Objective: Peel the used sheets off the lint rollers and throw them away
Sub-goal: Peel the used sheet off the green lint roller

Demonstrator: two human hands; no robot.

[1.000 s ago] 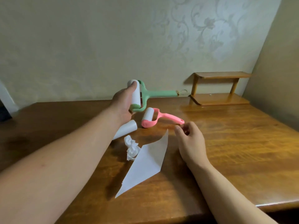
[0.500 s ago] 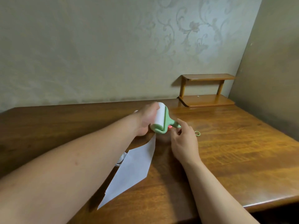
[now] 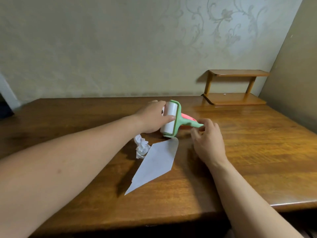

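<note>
Fingers (image 3: 167, 119) of left hand (image 3: 152, 119) found curled round the white roll of green lint roller (image 3: 169, 109), held tilted just above table (image 3: 257, 152); right hand (image 3: 208, 140) pinching the handle end. Behind it, pink lint roller (image 3: 187, 116), mostly hidden. Nearer, flat peeled sheet (image 3: 157, 162) and crumpled sheet (image 3: 141, 146), not yet binned. Judged mid-task: seeking the next sheet's edge. Requires lifting a corner, then peeling steadily.

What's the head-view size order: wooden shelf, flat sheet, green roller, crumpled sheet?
1. wooden shelf, despite being farthest
2. flat sheet
3. green roller, close to the sheet, so unsure
4. crumpled sheet
</note>
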